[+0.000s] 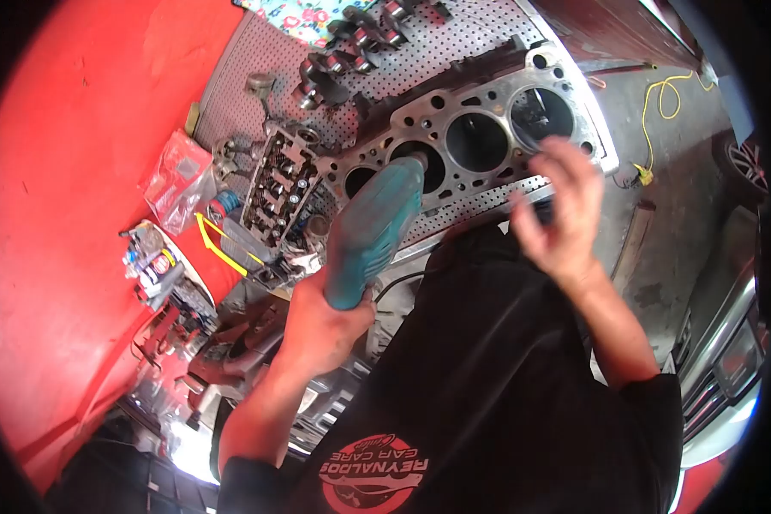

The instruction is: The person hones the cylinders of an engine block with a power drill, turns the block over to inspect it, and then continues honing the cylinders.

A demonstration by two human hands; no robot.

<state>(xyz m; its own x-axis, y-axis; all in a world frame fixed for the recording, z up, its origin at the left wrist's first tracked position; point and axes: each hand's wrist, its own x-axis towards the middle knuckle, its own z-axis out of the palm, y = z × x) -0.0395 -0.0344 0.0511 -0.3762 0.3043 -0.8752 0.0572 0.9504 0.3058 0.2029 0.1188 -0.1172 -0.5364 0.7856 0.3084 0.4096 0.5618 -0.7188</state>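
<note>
Head view: your left hand [325,330] is clamped round the rear end of the teal tool [370,231]. Thumb is against the casing; most of the fingers are hidden, so can't tell how they sit. Tool slants up and right over the block [578,128], its nose at the second bore [433,170] from the left. Can't tell how far in it goes. A black cable [403,278] shows beside your grip.

Your right hand [561,210] holds nothing visible. Fingers are apart and loosely bent, a bit blurred, over the near edge of the block by the rightmost bore [541,117]. Can't tell if the fingertips touch metal.

Block lies on the perforated bench [231,107], bores facing you, set at a slant. Crankshaft [351,62] is behind it, next to the floral cloth [295,17]. Cylinder head [281,190] is left of the block, valve gear showing, with a piston [260,83] beyond it. Plastic bag [177,182] is further left, on the red surface [77,171]. Yellow cord [645,111] runs across the floor [625,197] on the right, near a wheel [745,167].
</note>
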